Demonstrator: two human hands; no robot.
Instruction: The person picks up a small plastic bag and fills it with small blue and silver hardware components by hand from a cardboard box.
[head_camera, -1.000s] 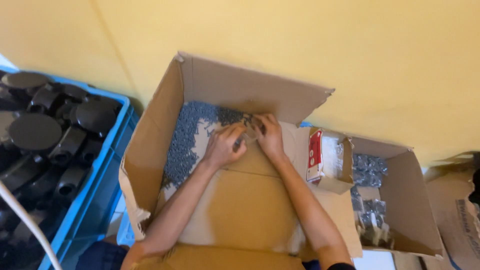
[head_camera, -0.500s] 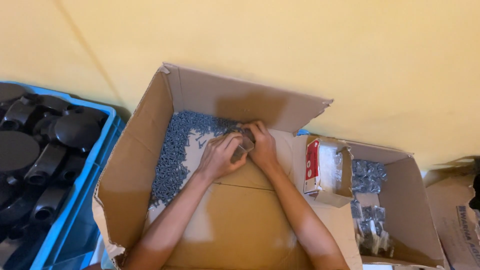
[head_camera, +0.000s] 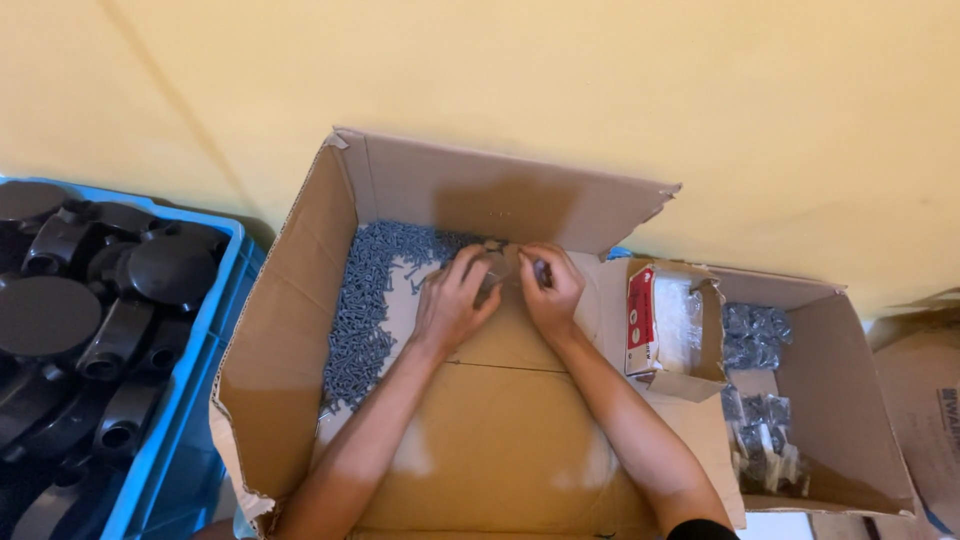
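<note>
Blue crate (head_camera: 215, 330) left of screw box (head_camera: 300, 250)

Cardboard boxes (head_camera: 300, 330), blue crate (head_camera: 190, 385) on floor

The setting is a small workshop or packing area for hardware parts. A large cardboard box (head_camera: 300, 330) holds loose grey screws (head_camera: 365, 300). At left, a blue plastic crate (head_camera: 185, 400) contains black moulded fittings (head_camera: 90, 320). At right, a smaller carton (head_camera: 850, 400) holds bagged metal parts (head_camera: 760, 440). A plain yellow wall (head_camera: 500, 80) stands at the far side.
</note>
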